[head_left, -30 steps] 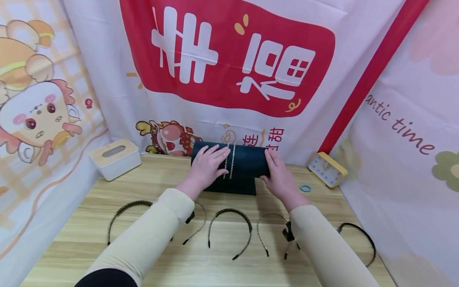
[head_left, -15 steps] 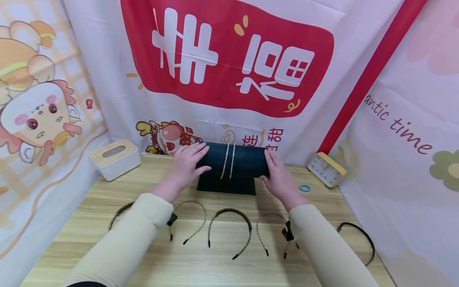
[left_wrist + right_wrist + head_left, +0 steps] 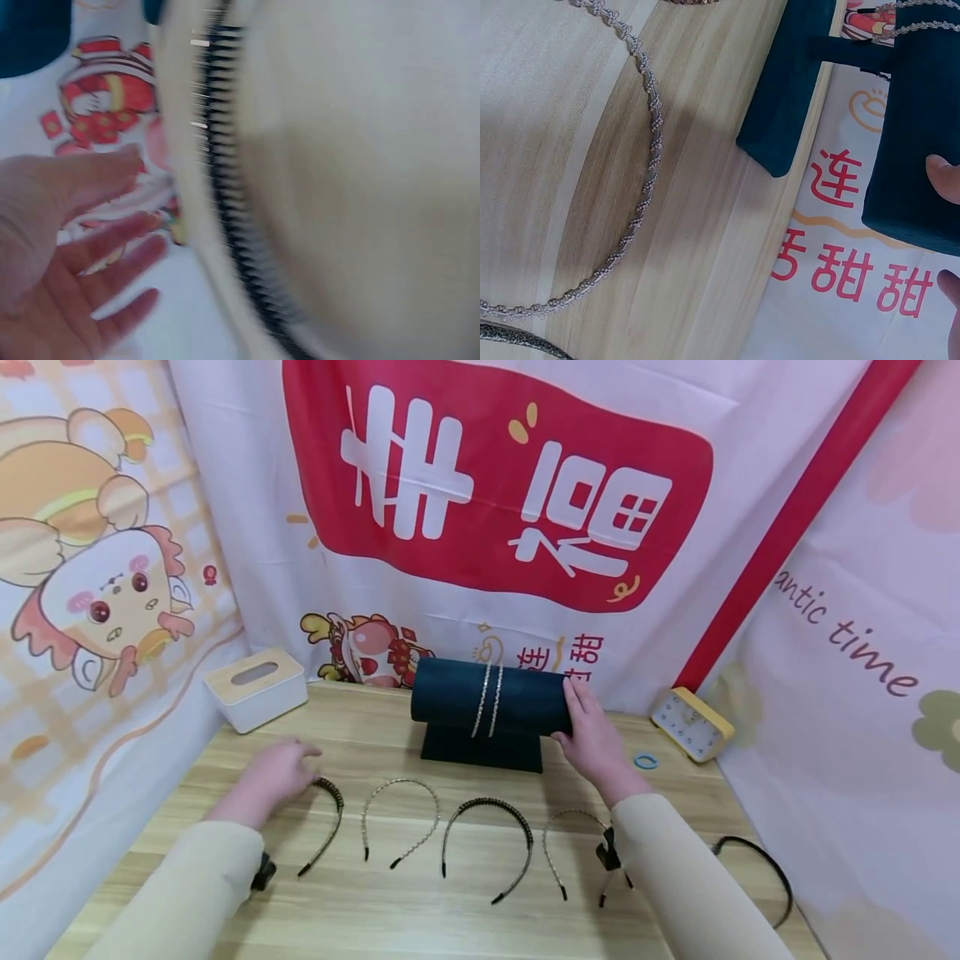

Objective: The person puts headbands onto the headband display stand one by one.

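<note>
In the head view my left hand hovers over the table at the left, fingers loosely extended, just above a black ridged headband. The left wrist view shows that hand's fingers spread with nothing between them; the headband is blurred beside it. My right hand holds the right end of a dark teal roll-shaped jewelry display stand. Its thumb lies against the roll in the right wrist view; most of its fingers are outside that view. Two thin beaded strands lie across the roll.
On the table lie a thin beaded headband, a black ridged headband, another thin one and a dark one. A tissue box, a yellow clock and a blue ring stand or lie farther back.
My left hand has come off the strands on the roll and moved left and toward me, over the leftmost headband. My right hand stays at the stand's right end; the head view shifts slightly.
</note>
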A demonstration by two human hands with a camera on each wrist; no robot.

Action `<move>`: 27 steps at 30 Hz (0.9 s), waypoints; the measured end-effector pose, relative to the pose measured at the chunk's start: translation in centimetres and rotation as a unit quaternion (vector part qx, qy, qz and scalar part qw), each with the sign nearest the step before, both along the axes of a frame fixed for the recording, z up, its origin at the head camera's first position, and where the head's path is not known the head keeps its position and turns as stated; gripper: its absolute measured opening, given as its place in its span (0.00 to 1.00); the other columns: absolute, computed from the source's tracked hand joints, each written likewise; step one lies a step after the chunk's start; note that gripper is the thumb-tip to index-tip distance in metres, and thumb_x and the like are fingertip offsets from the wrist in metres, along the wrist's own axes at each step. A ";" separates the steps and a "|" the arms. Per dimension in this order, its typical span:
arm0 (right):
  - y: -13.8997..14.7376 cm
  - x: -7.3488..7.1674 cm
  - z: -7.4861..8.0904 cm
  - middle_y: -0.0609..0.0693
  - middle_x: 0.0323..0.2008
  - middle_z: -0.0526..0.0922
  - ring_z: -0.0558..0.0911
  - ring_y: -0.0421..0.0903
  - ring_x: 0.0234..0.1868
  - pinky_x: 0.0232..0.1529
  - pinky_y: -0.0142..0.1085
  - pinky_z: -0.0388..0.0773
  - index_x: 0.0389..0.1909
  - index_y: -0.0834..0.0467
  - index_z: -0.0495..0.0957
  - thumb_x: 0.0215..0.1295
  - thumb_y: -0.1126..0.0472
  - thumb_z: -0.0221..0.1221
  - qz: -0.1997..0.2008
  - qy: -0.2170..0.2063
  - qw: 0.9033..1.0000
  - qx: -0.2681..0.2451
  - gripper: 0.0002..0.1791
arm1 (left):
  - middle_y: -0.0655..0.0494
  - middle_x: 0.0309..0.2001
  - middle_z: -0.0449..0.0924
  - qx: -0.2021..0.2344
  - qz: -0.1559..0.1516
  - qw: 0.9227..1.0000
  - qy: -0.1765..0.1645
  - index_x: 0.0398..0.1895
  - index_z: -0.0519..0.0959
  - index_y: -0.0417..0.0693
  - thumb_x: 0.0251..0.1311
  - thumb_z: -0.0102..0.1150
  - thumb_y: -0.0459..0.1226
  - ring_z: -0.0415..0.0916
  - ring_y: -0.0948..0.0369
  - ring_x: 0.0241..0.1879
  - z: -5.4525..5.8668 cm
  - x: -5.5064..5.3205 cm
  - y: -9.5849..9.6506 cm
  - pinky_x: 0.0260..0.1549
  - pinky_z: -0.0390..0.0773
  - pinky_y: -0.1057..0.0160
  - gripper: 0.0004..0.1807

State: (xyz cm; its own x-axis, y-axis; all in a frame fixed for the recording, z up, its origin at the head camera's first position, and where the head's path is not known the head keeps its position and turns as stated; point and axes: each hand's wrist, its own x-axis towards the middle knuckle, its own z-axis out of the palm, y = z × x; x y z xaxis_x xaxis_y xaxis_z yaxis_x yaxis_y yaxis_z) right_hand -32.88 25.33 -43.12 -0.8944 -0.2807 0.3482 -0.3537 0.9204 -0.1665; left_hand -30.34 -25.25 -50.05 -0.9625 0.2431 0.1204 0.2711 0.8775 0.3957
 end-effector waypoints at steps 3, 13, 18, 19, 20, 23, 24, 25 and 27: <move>0.0 0.0 -0.1 0.55 0.78 0.47 0.47 0.52 0.76 0.70 0.51 0.56 0.79 0.56 0.44 0.63 0.56 0.67 -0.002 0.000 1.000 -0.002 0.52 | 0.22 0.54 0.70 0.000 0.020 0.999 -0.032 0.54 0.78 0.30 0.53 0.65 0.31 0.68 0.28 0.53 -1.9 1.1 -1.4 0.53 0.66 0.29 0.23; -0.2 0.0 -0.3 0.54 0.77 0.48 0.48 0.52 0.76 0.69 0.52 0.60 0.79 0.54 0.44 0.63 0.56 0.67 -0.004 0.000 1.000 -0.009 0.52 | 0.34 0.40 0.77 0.024 0.068 0.997 -0.002 0.40 0.81 0.36 0.56 0.59 0.27 0.76 0.38 0.40 -4.2 2.0 -2.8 0.39 0.74 0.36 0.08; -0.2 0.0 -0.4 0.56 0.77 0.48 0.48 0.52 0.76 0.71 0.50 0.57 0.79 0.54 0.43 0.62 0.56 0.68 -0.002 0.005 1.000 -0.003 0.53 | 0.39 0.36 0.78 0.067 0.088 0.994 -0.027 0.39 0.77 0.34 0.58 0.54 0.27 0.76 0.42 0.36 -3.2 2.4 -3.0 0.35 0.76 0.40 0.07; -0.2 0.0 -0.4 0.56 0.77 0.48 0.47 0.52 0.76 0.71 0.49 0.56 0.79 0.55 0.43 0.62 0.56 0.68 -0.002 0.005 1.000 -0.004 0.53 | 0.40 0.34 0.78 0.078 0.091 0.992 -0.034 0.39 0.76 0.34 0.59 0.53 0.28 0.76 0.44 0.34 -2.8 2.4 -3.1 0.34 0.76 0.42 0.07; -0.2 -0.1 -0.4 0.56 0.77 0.48 0.48 0.53 0.76 0.71 0.49 0.55 0.79 0.55 0.44 0.62 0.57 0.68 0.000 0.006 1.000 -0.005 0.53 | 0.40 0.34 0.78 0.089 0.094 0.991 -0.040 0.40 0.74 0.33 0.59 0.52 0.29 0.76 0.45 0.33 -2.4 2.4 -3.2 0.32 0.76 0.44 0.07; 0.0 -0.1 -0.4 0.57 0.77 0.48 0.47 0.53 0.76 0.72 0.49 0.53 0.79 0.56 0.44 0.62 0.57 0.68 0.003 0.004 1.000 -0.010 0.52 | 0.39 0.34 0.77 0.111 0.099 0.987 -0.055 0.42 0.73 0.30 0.62 0.49 0.32 0.75 0.47 0.32 -0.8 2.3 -3.4 0.31 0.76 0.48 0.11; 0.0 -0.2 -0.4 0.57 0.77 0.48 0.47 0.54 0.76 0.72 0.49 0.53 0.79 0.57 0.45 0.62 0.58 0.68 0.004 0.004 1.000 -0.011 0.52 | 0.37 0.35 0.78 0.115 0.098 0.987 -0.058 0.43 0.73 0.27 0.62 0.48 0.32 0.75 0.46 0.33 -0.1 2.3 -3.4 0.31 0.76 0.47 0.13; 0.1 -0.2 -0.4 0.57 0.77 0.48 0.47 0.54 0.77 0.72 0.49 0.53 0.79 0.57 0.45 0.62 0.58 0.68 0.005 0.003 1.000 -0.012 0.52 | 0.35 0.36 0.78 0.119 0.095 0.986 -0.065 0.44 0.73 0.25 0.63 0.47 0.33 0.75 0.46 0.34 0.5 2.2 -3.4 0.32 0.77 0.47 0.15; 0.2 -0.2 -0.4 0.57 0.77 0.48 0.47 0.54 0.76 0.72 0.49 0.53 0.79 0.57 0.45 0.62 0.58 0.68 0.004 0.004 1.000 -0.010 0.52 | 0.34 0.39 0.79 0.128 0.088 0.985 -0.078 0.48 0.74 0.21 0.65 0.46 0.33 0.77 0.46 0.36 1.8 2.2 -3.3 0.34 0.78 0.48 0.19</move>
